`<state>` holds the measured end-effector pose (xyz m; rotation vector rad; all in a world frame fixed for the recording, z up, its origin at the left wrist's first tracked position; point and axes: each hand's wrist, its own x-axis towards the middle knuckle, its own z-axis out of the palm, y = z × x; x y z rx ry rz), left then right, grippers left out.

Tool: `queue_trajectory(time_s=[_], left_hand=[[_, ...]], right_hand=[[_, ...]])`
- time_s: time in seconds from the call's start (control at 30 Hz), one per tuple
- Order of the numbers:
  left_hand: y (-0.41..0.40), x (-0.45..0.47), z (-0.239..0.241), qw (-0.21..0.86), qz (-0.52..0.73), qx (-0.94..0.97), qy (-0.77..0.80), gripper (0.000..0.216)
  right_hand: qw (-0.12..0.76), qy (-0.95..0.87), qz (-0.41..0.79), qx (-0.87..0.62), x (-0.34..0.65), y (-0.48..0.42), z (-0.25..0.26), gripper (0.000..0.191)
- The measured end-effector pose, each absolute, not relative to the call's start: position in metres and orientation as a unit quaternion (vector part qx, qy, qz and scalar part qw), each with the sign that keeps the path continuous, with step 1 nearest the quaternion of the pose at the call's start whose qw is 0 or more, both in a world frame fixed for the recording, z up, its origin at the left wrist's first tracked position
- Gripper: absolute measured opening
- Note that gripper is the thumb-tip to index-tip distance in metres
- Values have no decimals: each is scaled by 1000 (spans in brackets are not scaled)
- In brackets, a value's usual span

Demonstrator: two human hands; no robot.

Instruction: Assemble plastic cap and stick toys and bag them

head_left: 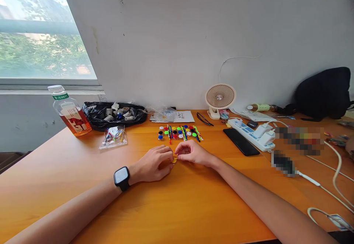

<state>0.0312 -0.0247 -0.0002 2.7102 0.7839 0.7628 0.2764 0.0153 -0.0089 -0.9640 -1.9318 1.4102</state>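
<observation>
My left hand [155, 163], with a black smartwatch [121, 176] on its wrist, is closed with its fingertips on a small yellow disc [174, 160] just above the wooden table. From the other side, my right hand [195, 153] pinches close against the disc's edge. Whatever lies between its thumb and finger is too small to make out. Beyond both hands lie rows of small coloured discs [180, 133] in white, black, red, green, blue and yellow. Among them stand bundles of thin coloured sticks [184, 133], laid side by side.
At left are a tea bottle [72, 116], a black plastic bag [117, 115] of grey pieces and a clear bag [114, 137]. Along the back stand papers [184, 116] and a fan [220, 97]. A phone [240, 141], power strip [250, 133] and cables occupy the right.
</observation>
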Motion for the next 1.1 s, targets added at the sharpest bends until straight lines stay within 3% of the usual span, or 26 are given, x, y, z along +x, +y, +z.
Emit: queue_trajectory(time_s=[0.2,0.43,0.6,0.8,0.97,1.1], left_hand=[[-29,25,10,137,331,888,288,43],[-23,18,6,115,421,823,362,27],[-24,18,10,116,365,866,322,32],[-28,21,13,92,240,944,206,52],[-26,23,6,62,285,934,207,19],[-19,19,3,1,328,911,251,36]], right_hand=[[330,-689,444,-467,280,13,4,40],[336,-664,491,-453,279,6,17,62],[397,-675,424,-455,282,17,4,49],[344,-785,273,-438,283,19,-14,29],[304,-850,172,-394,280,6,-12,28],[278,-881,135,-358,278,2,-8,31]])
